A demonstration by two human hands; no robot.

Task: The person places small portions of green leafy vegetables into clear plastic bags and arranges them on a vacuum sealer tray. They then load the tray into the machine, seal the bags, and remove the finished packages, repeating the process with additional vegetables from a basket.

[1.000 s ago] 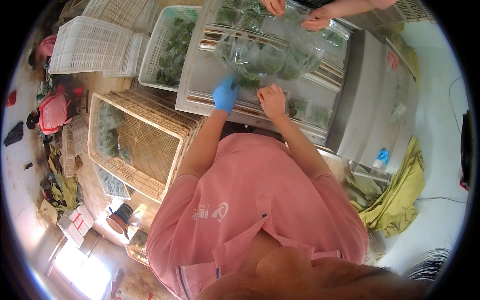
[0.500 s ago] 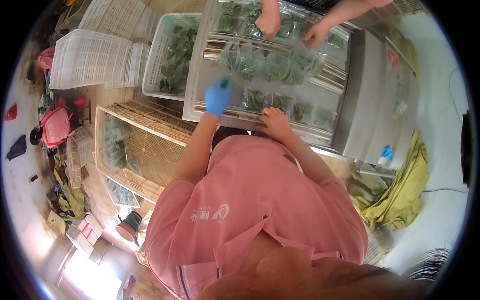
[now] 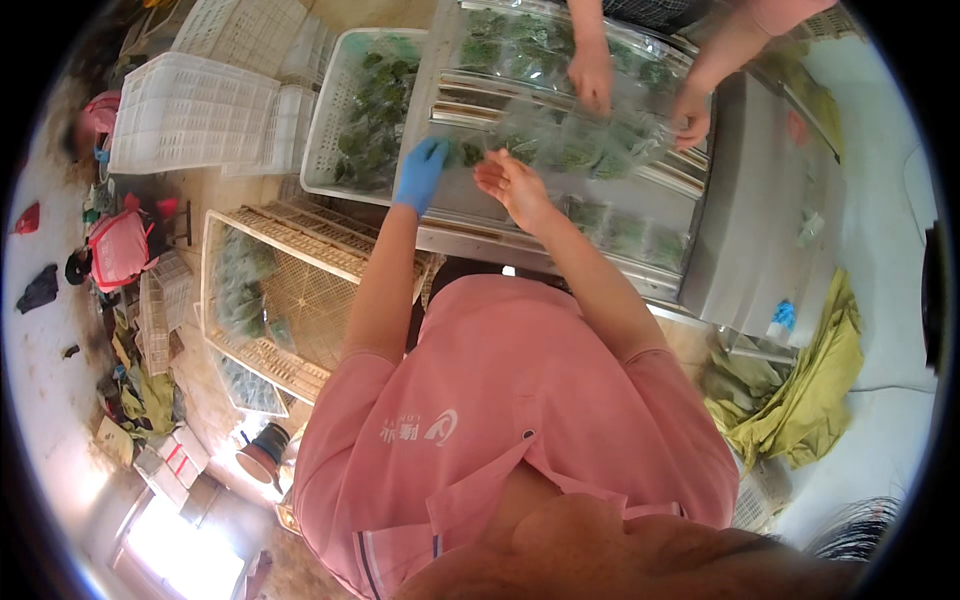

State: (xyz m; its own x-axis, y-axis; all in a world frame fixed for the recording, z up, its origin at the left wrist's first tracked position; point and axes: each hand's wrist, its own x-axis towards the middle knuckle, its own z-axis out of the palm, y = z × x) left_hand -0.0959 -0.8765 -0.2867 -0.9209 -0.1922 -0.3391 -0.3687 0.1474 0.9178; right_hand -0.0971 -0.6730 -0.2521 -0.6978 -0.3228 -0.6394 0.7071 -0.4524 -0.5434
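Observation:
My left hand (image 3: 419,177), in a blue glove, pinches the edge of a small clear bag of green leaves (image 3: 466,153) above the steel machine's left side. Close to that bag's right side is my bare right hand (image 3: 515,188), palm turned up and fingers stretched out. Beyond my right hand, a row of filled clear bags (image 3: 570,140) lies across the metal bars. More bags (image 3: 625,228) rest in the nearer row, partly behind my right forearm. Another row (image 3: 515,42) lies at the far side.
Across the machine (image 3: 450,205), another person's hands (image 3: 592,78) work at the bags. A pale crate of bagged greens (image 3: 312,165) stands left of it. Nearer are a yellowish basket (image 3: 310,300) and stacked white crates (image 3: 195,112). Yellow-green cloth (image 3: 800,400) hangs at the right.
My right hand has lifted off the near bags and moved left toward my left hand. The other person's hands have come nearer, over the middle row. The view has shifted slightly.

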